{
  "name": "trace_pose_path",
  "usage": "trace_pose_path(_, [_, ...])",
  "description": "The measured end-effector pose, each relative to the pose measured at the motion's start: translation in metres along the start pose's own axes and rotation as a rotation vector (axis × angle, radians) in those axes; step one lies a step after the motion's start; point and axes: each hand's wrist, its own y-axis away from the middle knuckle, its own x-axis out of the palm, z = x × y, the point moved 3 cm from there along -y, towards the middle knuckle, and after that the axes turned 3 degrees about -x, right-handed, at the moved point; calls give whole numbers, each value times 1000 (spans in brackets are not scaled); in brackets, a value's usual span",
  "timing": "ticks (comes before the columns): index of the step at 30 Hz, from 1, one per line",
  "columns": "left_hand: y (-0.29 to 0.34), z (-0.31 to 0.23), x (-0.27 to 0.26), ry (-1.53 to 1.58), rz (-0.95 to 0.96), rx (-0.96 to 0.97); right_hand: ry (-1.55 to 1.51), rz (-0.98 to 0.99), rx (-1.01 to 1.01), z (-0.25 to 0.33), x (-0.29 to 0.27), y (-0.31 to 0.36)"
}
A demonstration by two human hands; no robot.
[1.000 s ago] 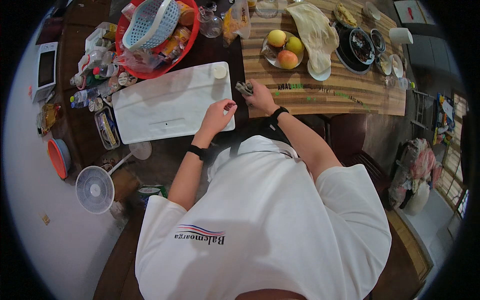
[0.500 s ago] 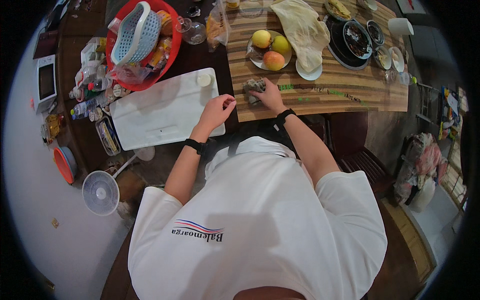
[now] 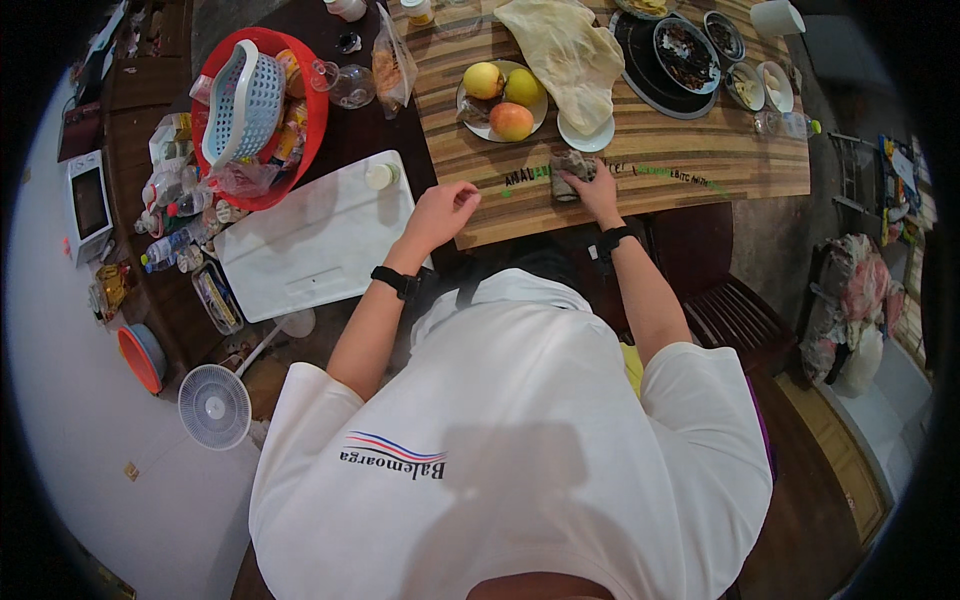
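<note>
My right hand (image 3: 594, 190) is closed on a crumpled grey-brown cloth (image 3: 572, 172), which it presses onto the striped wooden tabletop (image 3: 480, 225) near the front edge. Printed lettering on the tabletop lies to both sides of the cloth. A small white saucer (image 3: 586, 138) sits just beyond it, under one end of a pale, wrinkled sheet (image 3: 570, 60). My left hand (image 3: 440, 215) hovers by the table's left front corner, fingers loosely bent and apart, holding nothing. Left of it lies a white board (image 3: 300, 250) with a small pale-lidded container (image 3: 380, 176) on it.
A plate (image 3: 535, 120) of fruit stands beyond my hands. Farther right are a black tray (image 3: 635, 75), several bowls and a lying bottle (image 3: 795, 125). At left, a red basin (image 3: 318, 120) holds a light-blue basket (image 3: 243, 105). A chair (image 3: 735, 310) stands right of me.
My right hand has slid the cloth to the right along the table's front part, uncovering lettering on its left. My left hand stays near the corner; the whole view has shifted slightly.
</note>
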Motion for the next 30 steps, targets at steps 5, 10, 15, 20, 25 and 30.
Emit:
trace_pose_path(5, [6,3,-3,44,-24,2,-27,-80,53,-39,-31,-2])
trace_pose_path(10, [17,10,-6,89,-39,-33,13,-200,72,-45,-41,0])
trace_pose_path(15, [29,20,-9,51,-80,-38,66,-221,63,-25,-18,1])
trace_pose_path(20, [38,25,-11,77,-82,-23,83,-119,-45,7,17,-2])
trace_pose_path(25, [49,30,-11,77,-129,-1,77,-90,1,44,42,8])
trace_pose_path(30, [56,31,-13,67,-123,-12,159,-46,47,65,56,11])
